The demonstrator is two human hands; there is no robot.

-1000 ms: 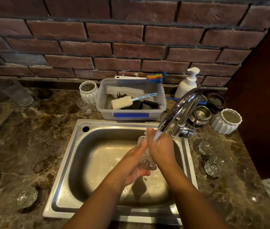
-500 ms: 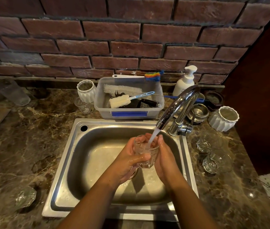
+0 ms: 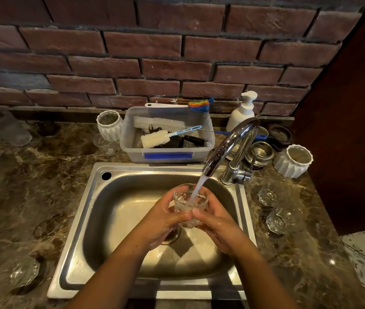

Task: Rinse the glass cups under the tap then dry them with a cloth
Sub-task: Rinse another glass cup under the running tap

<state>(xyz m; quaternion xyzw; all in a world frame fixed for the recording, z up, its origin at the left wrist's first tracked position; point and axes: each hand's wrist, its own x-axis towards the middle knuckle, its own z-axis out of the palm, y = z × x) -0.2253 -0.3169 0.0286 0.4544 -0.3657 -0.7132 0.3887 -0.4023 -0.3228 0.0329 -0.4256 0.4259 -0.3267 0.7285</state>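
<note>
Both forearms run off the lower edge, the left hand (image 3: pixel 165 221) covers most of the drain (image 3: pixel 174 238), and the two thumbs meeting across the near side of the glass cup (image 3: pixel 190 205) mask its lower wall. Far left of the fingers (image 3: pixel 178 190), low on the marbled bench (image 3: pixel 43 175), a clear glass (image 3: pixel 24 272) is blurred and hard to read. Just right of the fingers, a tumbler (image 3: pixel 273 192) and a second tumbler (image 3: pixel 284 219) beside the sink (image 3: pixel 119 219) melt into the dark stone (lying or tipped, I cannot tell). Beyond the fingers a clear plastic tub (image 3: pixel 168 156) holds a white bristle brush (image 3: pixel 159 123), a sponge brush (image 3: pixel 154 138) with a blue handle and some dark items I cannot identify; a rainbow-tufted brush (image 3: pixel 199 104) lies across its back rim. A white ribbed pot (image 3: pixel 109 126) stands left of the tub with a small glass (image 3: pixel 104 146) before it. Stacked steel cups (image 3: pixel 259 153), a pump bottle (image 3: pixel 242 113) and another ribbed pot (image 3: pixel 293 161) sit beyond and right of the fingers. The glass cup is upright over the basin, mouth up, under the tap (image 3: pixel 228 148), the water stream (image 3: pixel 197 188) falling into it. Both hands grasp it: the left wraps its left and far side, the right hand (image 3: pixel 219 226) its right side, both wet.
</note>
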